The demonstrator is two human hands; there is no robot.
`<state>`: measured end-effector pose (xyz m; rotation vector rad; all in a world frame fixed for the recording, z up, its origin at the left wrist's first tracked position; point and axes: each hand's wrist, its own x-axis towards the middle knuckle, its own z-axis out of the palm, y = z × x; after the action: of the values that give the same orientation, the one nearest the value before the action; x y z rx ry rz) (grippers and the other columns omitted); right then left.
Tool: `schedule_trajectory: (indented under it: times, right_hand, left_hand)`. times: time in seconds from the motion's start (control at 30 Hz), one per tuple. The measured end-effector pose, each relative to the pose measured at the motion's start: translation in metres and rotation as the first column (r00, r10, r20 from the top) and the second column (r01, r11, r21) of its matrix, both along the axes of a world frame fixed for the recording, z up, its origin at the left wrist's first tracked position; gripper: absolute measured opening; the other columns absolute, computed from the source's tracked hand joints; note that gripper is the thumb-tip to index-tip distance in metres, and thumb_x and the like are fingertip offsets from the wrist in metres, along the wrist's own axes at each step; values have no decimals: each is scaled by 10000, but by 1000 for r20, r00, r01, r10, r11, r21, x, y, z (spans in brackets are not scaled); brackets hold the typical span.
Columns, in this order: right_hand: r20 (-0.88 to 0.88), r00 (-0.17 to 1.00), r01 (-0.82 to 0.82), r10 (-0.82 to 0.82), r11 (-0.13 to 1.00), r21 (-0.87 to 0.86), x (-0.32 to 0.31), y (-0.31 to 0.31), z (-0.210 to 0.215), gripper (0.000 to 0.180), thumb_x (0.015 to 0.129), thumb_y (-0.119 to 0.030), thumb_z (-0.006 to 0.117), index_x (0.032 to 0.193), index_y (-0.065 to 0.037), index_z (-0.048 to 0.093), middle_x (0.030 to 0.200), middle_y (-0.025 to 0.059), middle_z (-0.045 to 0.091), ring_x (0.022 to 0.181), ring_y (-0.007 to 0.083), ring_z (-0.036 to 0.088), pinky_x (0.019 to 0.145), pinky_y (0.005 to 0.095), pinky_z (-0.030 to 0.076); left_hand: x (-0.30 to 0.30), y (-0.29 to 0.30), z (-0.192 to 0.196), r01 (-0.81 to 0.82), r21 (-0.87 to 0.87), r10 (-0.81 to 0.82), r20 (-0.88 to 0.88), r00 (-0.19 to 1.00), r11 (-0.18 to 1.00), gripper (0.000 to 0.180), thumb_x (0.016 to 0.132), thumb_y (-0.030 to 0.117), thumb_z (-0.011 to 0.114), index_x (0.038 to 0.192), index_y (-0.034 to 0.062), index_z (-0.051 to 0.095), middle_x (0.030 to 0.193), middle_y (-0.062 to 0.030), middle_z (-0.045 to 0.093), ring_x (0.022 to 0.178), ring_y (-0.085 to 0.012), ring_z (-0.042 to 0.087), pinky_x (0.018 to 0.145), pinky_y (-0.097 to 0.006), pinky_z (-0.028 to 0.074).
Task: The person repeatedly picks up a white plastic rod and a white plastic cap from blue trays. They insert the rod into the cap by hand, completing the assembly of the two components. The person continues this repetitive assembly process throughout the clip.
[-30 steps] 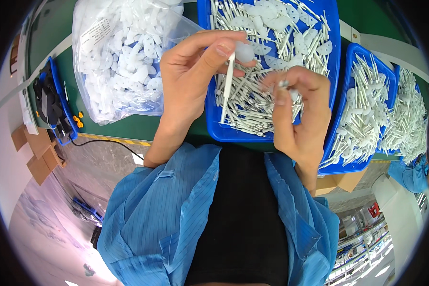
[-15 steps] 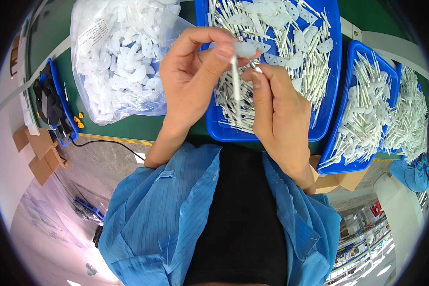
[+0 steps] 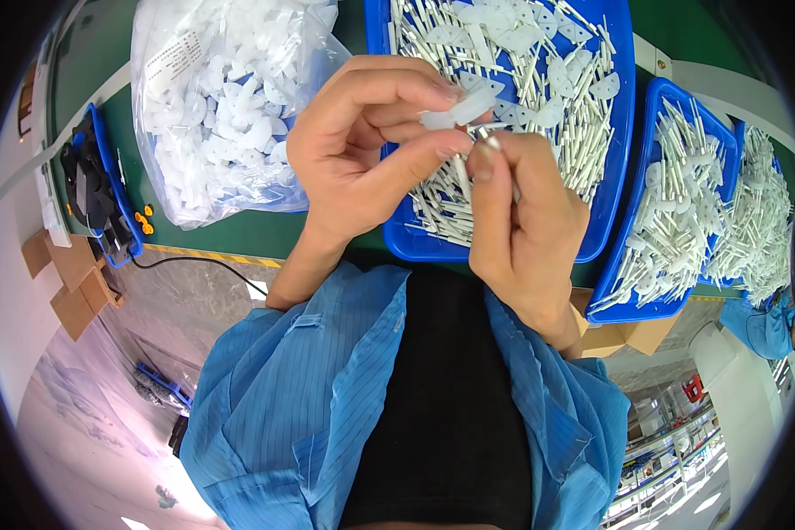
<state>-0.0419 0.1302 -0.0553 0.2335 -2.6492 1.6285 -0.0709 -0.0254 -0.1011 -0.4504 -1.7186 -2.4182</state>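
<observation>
My left hand [image 3: 358,150] pinches a translucent white plastic piece [image 3: 459,109] with rounded edges, raised over the near part of a large blue tray [image 3: 397,245]. Close beside it, my right hand [image 3: 532,216] is closed, thumb against forefinger, on a thin white rod [image 3: 486,136] with a metallic-looking end. The rod's end is near the left fingertips; whether it touches the plastic piece I cannot tell. Another white rod [image 3: 463,179] slants down between my hands, its upper end hidden by the fingers. Similar rods and flat plastic pieces fill the tray below.
A clear bag [image 3: 212,199] of white plastic pieces lies left of the tray. Smaller blue trays [image 3: 634,309] of rods and pieces stand at right. A blue bin [image 3: 106,168] with black parts and several orange bits [image 3: 145,221] sit at far left. Another person's blue sleeve [image 3: 755,327] shows far right.
The plastic piece has tilted in my left fingers, its right end now higher. My right hand has shifted slightly right, and the hanging rod has moved right between my hands.
</observation>
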Motion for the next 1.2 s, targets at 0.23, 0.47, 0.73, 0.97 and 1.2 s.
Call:
schedule_trajectory:
  times: [0.23, 0.47, 0.73, 0.97, 1.2]
  right_hand:
    - [-85, 996, -8, 18, 992, 124, 3, 0, -3, 96, 933, -52, 633, 1012, -23, 588, 626, 84, 615, 499, 186, 619, 446, 298, 446]
    - [67, 991, -111, 115, 992, -61, -4, 9, 4, 109, 952, -76, 616, 1034, -13, 585, 735, 115, 640, 540, 235, 645, 459, 328, 464]
    - [179, 949, -142, 259, 859, -492, -7, 19, -9, 77, 958, -71, 608, 1016, -20, 615, 767, 90, 629, 618, 168, 624, 534, 287, 462]
    - [-367, 927, -24, 84, 986, 163, -5, 5, -8, 154, 877, -74, 702, 974, -7, 603, 628, 69, 591, 472, 197, 589, 411, 309, 442]
    - [-441, 886, -177, 144, 983, -36, -11, 10, -22, 231, 820, -70, 727, 1014, -12, 616, 714, 100, 581, 566, 270, 585, 482, 370, 455]
  left_hand:
    - [0, 0, -3, 19, 32, -19, 14, 1000, 999, 257, 812, -136, 701, 1047, -94, 606, 1094, -174, 613, 954, -194, 689, 839, -281, 580]
    - [1, -5, -3, 103, 67, -104, 1, 995, 992, 274, 788, -154, 712, 1035, -95, 609, 1090, -177, 607, 951, -205, 688, 852, -306, 590]
    - [4, -5, 0, 36, 37, -35, -30, 999, 999, 251, 761, -81, 783, 972, -101, 649, 1052, -182, 617, 931, -222, 691, 799, -296, 594]
    - [-10, -9, 13, -28, -219, -26, -237, 971, 975, 231, 737, -45, 812, 925, -78, 680, 916, -181, 677, 826, -249, 715, 766, -298, 599]
    - [-1, 4, 17, 33, 81, -20, -156, 988, 996, 291, 710, -33, 832, 959, -94, 693, 961, -206, 713, 852, -258, 729, 737, -314, 602]
